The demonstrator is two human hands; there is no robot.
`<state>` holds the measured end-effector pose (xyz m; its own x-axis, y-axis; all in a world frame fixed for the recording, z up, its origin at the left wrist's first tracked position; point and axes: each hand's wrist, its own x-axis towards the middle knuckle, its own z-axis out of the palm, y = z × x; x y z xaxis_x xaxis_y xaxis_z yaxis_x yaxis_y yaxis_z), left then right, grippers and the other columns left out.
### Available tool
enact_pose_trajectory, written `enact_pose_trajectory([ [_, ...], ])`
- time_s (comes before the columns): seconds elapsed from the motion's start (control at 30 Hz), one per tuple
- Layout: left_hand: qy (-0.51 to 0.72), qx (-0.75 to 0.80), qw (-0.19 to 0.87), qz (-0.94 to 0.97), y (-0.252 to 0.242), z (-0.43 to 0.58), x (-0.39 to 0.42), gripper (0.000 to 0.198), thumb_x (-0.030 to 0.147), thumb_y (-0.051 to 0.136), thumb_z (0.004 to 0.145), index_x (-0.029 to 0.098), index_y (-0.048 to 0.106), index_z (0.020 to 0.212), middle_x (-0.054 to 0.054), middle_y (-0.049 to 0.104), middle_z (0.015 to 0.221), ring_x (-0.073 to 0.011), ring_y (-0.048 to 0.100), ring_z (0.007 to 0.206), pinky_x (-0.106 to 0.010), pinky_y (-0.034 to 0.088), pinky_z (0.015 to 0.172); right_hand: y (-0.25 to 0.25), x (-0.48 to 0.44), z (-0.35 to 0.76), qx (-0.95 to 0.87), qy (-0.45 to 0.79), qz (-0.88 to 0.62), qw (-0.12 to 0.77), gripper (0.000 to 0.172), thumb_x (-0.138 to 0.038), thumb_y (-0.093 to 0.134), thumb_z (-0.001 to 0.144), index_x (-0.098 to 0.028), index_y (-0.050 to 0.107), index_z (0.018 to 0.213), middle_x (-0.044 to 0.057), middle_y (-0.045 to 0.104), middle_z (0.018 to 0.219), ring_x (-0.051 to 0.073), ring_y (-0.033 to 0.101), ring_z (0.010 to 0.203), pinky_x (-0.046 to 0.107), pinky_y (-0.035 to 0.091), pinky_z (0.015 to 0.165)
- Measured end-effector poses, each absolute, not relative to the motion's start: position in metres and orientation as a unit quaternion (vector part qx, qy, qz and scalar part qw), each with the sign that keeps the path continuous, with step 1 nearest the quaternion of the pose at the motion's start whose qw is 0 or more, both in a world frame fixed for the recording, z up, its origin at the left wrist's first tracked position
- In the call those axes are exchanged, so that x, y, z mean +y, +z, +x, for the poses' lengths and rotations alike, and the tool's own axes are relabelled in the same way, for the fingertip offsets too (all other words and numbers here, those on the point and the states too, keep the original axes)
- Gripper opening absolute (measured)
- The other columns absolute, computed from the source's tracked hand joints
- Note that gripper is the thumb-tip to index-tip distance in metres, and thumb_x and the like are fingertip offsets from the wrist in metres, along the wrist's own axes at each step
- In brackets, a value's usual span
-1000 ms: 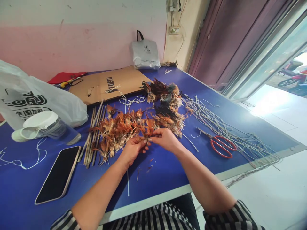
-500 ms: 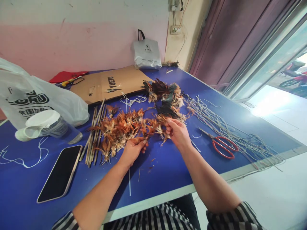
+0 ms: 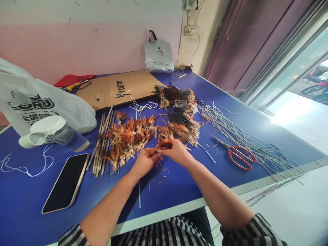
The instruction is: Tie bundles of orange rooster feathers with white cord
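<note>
My left hand (image 3: 145, 162) and my right hand (image 3: 177, 151) meet over the near middle of the table, fingertips pinched together. Between them are reddish-brown feathers (image 3: 165, 142), curling up from my right fingers; my fingers partly hide them. To the left of my hands lies a spread of small orange-brown feather bunches (image 3: 128, 138) with pale bases. Just beyond my right hand is a heap of brown feathers (image 3: 183, 131), with darker, blackish feathers (image 3: 173, 94) farther back. A few feather scraps (image 3: 163, 175) lie below my fingers.
Thin sticks (image 3: 101, 147) lie left of the feathers, near a phone (image 3: 66, 182), a clear plastic cup (image 3: 69, 136) and a plastic bag (image 3: 69, 102). Red-handled scissors (image 3: 242, 158) and long strings (image 3: 235, 133) are to the right. Flat cardboard (image 3: 107, 89) and a silver bag (image 3: 159, 56) stand behind.
My right hand has come left and down to meet my left hand, bringing the feathers that were stretched between the two into a curl. The left hand has hardly moved.
</note>
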<state>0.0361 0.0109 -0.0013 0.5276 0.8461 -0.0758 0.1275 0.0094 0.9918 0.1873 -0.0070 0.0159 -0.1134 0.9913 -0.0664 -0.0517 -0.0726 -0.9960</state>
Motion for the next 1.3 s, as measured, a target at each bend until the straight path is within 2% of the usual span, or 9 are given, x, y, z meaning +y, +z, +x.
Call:
enact_pose_trajectory([
  [0.2, 0.255, 0.395, 0.621, 0.627, 0.006, 0.036, 0.006, 0.029, 0.040, 0.060, 0.074, 0.013, 0.062, 0.064, 0.002, 0.052, 0.052, -0.0073, 0.044, 0.043, -0.021, 0.035, 0.046, 0.019, 0.000, 0.203, -0.375, 0.612, -0.436, 0.543, 0.023, -0.031, 0.070, 0.062, -0.014, 0.059, 0.072, -0.001, 0.060, 0.062, 0.003, 0.042, 0.042, 0.016, 0.032, 0.038],
  [0.4, 0.255, 0.430, 0.585, 0.639, 0.006, 0.036, 0.008, 0.024, 0.034, 0.058, 0.074, 0.014, 0.060, 0.062, 0.002, 0.052, 0.050, -0.0077, 0.043, 0.041, -0.021, 0.034, 0.044, 0.024, -0.001, 0.212, -0.392, 0.445, -0.485, 0.642, 0.020, -0.031, 0.067, 0.068, -0.015, 0.059, 0.076, 0.001, 0.060, 0.069, 0.009, 0.055, 0.060, 0.023, 0.048, 0.059],
  [0.47, 0.267, 0.446, 0.546, 0.657, 0.005, 0.036, 0.008, 0.021, 0.030, 0.055, 0.075, 0.015, 0.060, 0.061, 0.002, 0.050, 0.048, -0.0084, 0.043, 0.041, -0.021, 0.034, 0.044, 0.030, -0.008, 0.206, -0.516, 0.342, -0.488, 0.615, 0.016, -0.028, 0.064, 0.071, -0.016, 0.062, 0.080, 0.004, 0.062, 0.082, 0.013, 0.058, 0.074, 0.027, 0.049, 0.070],
  [0.57, 0.294, 0.440, 0.494, 0.690, 0.005, 0.036, 0.007, 0.013, 0.017, 0.053, 0.071, 0.016, 0.062, 0.063, 0.002, 0.053, 0.050, -0.0106, 0.045, 0.045, -0.021, 0.035, 0.047, 0.035, -0.019, 0.192, -0.694, 0.255, -0.457, 0.495, 0.017, -0.023, 0.064, 0.071, -0.018, 0.065, 0.086, 0.006, 0.060, 0.094, 0.015, 0.057, 0.085, 0.028, 0.047, 0.075],
  [0.7, 0.303, 0.412, 0.458, 0.727, 0.007, 0.036, 0.005, 0.021, 0.007, 0.049, 0.067, 0.018, 0.067, 0.070, 0.001, 0.056, 0.051, -0.0137, 0.049, 0.052, -0.023, 0.036, 0.051, 0.033, -0.022, 0.179, -0.769, 0.186, -0.455, 0.408, 0.018, -0.016, 0.061, 0.072, -0.018, 0.065, 0.089, 0.005, 0.060, 0.089, 0.015, 0.055, 0.086, 0.029, 0.045, 0.079],
  [0.87, 0.302, 0.415, 0.508, 0.692, 0.006, 0.037, 0.005, 0.019, 0.022, 0.054, 0.075, 0.016, 0.060, 0.058, 0.003, 0.047, 0.045, -0.0096, 0.043, 0.043, -0.022, 0.031, 0.046, 0.029, -0.018, 0.180, -0.708, 0.211, -0.505, 0.446, 0.008, -0.015, 0.056, 0.075, -0.017, 0.064, 0.073, 0.002, 0.059, 0.074, 0.012, 0.054, 0.072, 0.024, 0.043, 0.068],
  [1.03, 0.300, 0.411, 0.585, 0.632, 0.006, 0.035, 0.006, 0.029, 0.039, 0.059, 0.075, 0.013, 0.060, 0.062, 0.004, 0.048, 0.047, -0.0072, 0.042, 0.041, -0.020, 0.032, 0.044, 0.032, -0.017, 0.185, -0.651, 0.228, -0.549, 0.472, 0.006, -0.016, 0.056, 0.073, -0.016, 0.062, 0.070, 0.001, 0.060, 0.071, 0.011, 0.053, 0.066, 0.022, 0.041, 0.062],
  [1.17, 0.311, 0.412, 0.625, 0.585, 0.010, 0.034, 0.005, 0.029, 0.040, 0.066, 0.069, 0.012, 0.062, 0.063, 0.002, 0.054, 0.052, -0.0067, 0.045, 0.042, -0.020, 0.036, 0.045, 0.035, -0.017, 0.188, -0.641, 0.247, -0.542, 0.484, 0.006, -0.019, 0.057, 0.072, -0.016, 0.061, 0.069, 0.001, 0.060, 0.073, 0.012, 0.053, 0.069, 0.023, 0.040, 0.064],
  [1.3, 0.318, 0.407, 0.706, 0.485, 0.012, 0.032, 0.008, 0.023, 0.031, 0.072, 0.064, 0.010, 0.062, 0.066, -0.001, 0.060, 0.059, -0.0050, 0.046, 0.045, -0.017, 0.037, 0.042, 0.036, -0.014, 0.198, -0.571, 0.355, -0.492, 0.553, 0.015, -0.030, 0.057, 0.075, -0.016, 0.058, 0.074, 0.004, 0.062, 0.084, 0.013, 0.055, 0.075, 0.025, 0.043, 0.069],
])
